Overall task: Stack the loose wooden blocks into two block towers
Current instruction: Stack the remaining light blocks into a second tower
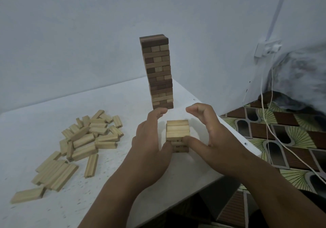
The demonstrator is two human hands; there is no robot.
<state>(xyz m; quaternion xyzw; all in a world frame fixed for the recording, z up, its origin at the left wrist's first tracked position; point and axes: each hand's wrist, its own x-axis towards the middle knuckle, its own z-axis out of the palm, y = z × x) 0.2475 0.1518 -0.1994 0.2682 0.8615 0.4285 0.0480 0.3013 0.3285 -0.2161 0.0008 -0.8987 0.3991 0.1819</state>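
A tall tower of mixed dark and light wooden blocks stands at the back of the white table. In front of it sits a short stack of pale blocks, a few layers high. My left hand is at the stack's left side with its thumb touching the lower front. My right hand is at the right side, its thumb pressing the stack's front. The other fingers of both hands curve loosely above and beside the stack without touching it. A heap of loose pale blocks lies on the left.
The table's right edge runs diagonally close to the short stack. Beyond it is a patterned floor with white cables hanging from a wall socket. A pale wall stands behind the table.
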